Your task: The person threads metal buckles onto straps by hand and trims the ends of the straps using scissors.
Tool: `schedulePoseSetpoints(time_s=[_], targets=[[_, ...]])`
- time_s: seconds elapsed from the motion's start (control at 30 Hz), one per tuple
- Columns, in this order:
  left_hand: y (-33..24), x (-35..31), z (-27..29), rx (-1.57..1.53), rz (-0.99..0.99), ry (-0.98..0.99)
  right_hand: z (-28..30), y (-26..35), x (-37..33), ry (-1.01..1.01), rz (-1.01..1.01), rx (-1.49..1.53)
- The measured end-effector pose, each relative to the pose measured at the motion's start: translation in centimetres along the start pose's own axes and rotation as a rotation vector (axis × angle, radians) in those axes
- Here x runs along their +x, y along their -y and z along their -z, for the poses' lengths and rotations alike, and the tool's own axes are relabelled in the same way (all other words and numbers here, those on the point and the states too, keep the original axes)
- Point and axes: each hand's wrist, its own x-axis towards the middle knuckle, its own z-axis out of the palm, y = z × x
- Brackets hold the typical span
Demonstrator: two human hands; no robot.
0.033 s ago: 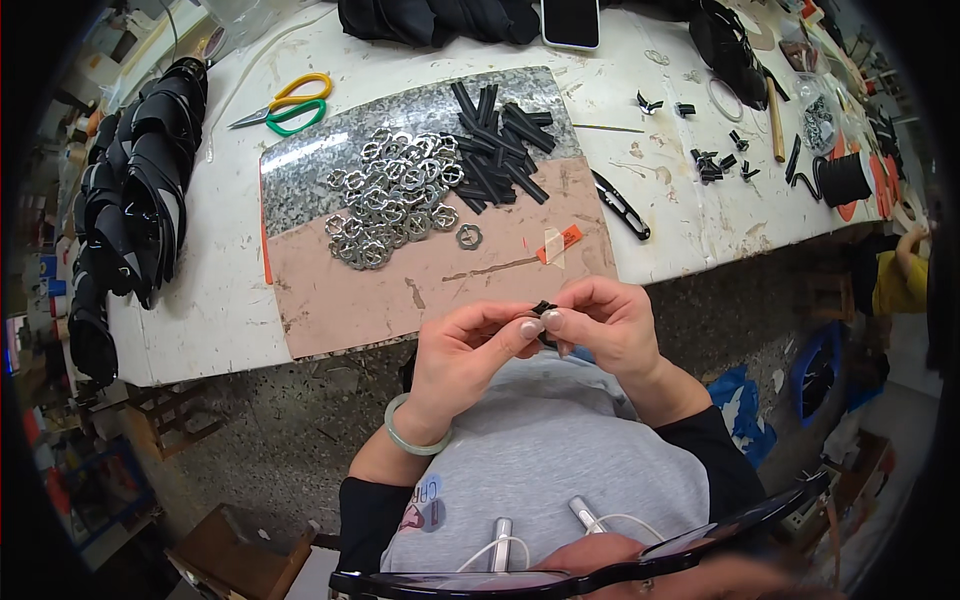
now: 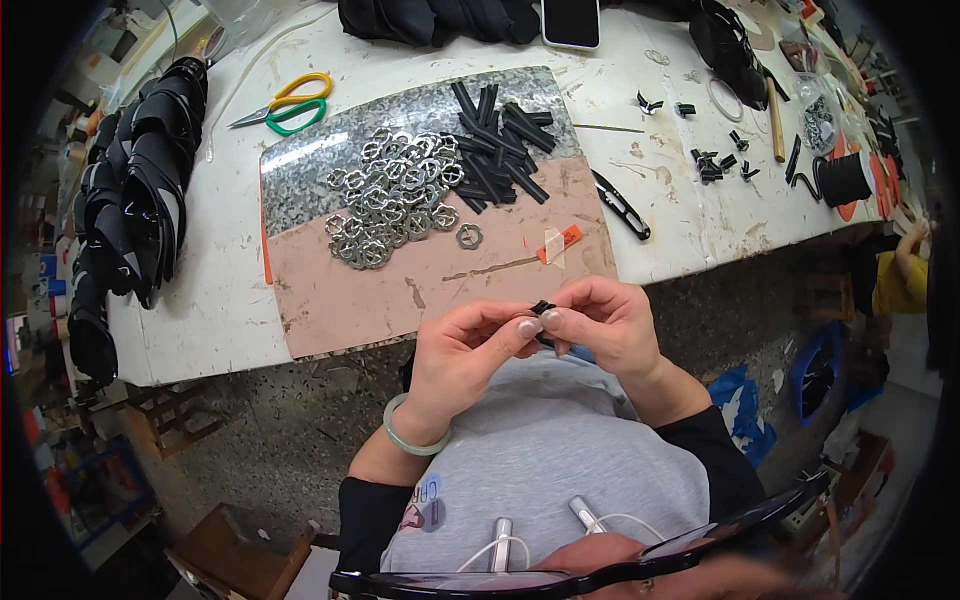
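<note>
Just past the table's near edge, my left hand and my right hand meet, thumbs and fingertips pinched together on a small black strip. Most of the strip is hidden by the fingers, and I cannot tell whether a metal piece is with it. Beyond my hands lies a heap of silver scalloped ring buckles with centre bars. One single buckle rests apart, right of the heap. A pile of short black strips lies beside the buckles, farther right.
A brown sheet and a mottled metal plate lie under the buckles. Scissors, a black utility knife, a phone, a hammer and a black cord spool surround them. Several folded black strips sit at right.
</note>
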Motion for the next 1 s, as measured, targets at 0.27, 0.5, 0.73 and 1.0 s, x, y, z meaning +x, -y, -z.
schedulePoseSetpoints(time_s=[0.27, 0.5, 0.73, 1.0], targets=[[-0.2, -0.1, 0.9, -0.096, 0.094, 0.031, 0.9, 0.3, 1.0, 0.147, -0.315, 0.222], [-0.4, -0.2, 1.0, -0.056, 0.12, 0.095, 0.7, 0.0, 1.1, 0.238, -0.368, 0.34], [-0.7, -0.1, 0.4, 0.02, 0.11, 0.056, 0.7, 0.0, 1.1, 0.252, -0.33, 0.364], [-0.1, -0.5, 0.0, 0.153, -0.058, 0.02, 0.6, 0.2, 0.9, 0.209, -0.288, 0.295]])
